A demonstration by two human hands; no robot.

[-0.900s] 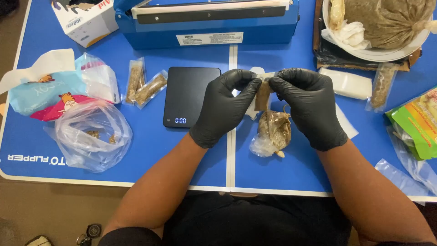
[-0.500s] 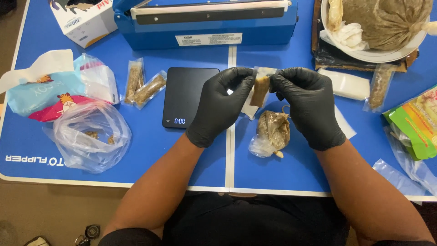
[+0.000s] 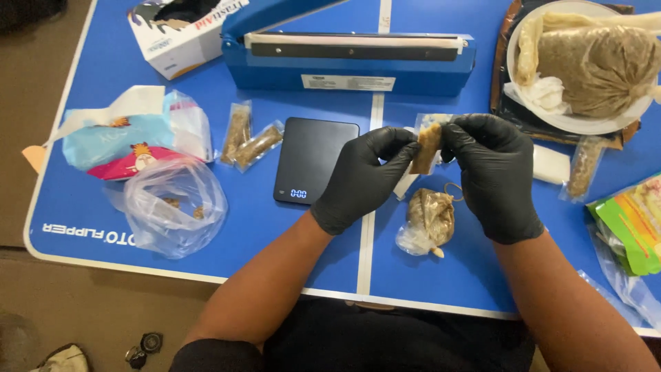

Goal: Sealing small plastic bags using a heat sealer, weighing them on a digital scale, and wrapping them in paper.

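Both my hands wear black gloves and hold one small clear packet of brown granules upright above the blue table. My left hand pinches its left edge, my right hand its right edge. Just below them a clear bag of brown granules lies on the table. A black digital scale sits left of my left hand, its display lit. Two filled small packets lie left of the scale.
A blue heat sealer stands across the back. A white bowl with a big bag of brown granules is back right, a glove box back left. Crumpled clear bags and colourful packaging lie left; green packaging right.
Both hands have lifted the small packet a little higher and away from the bag on the table. The view has shifted slightly; the other things stay put.
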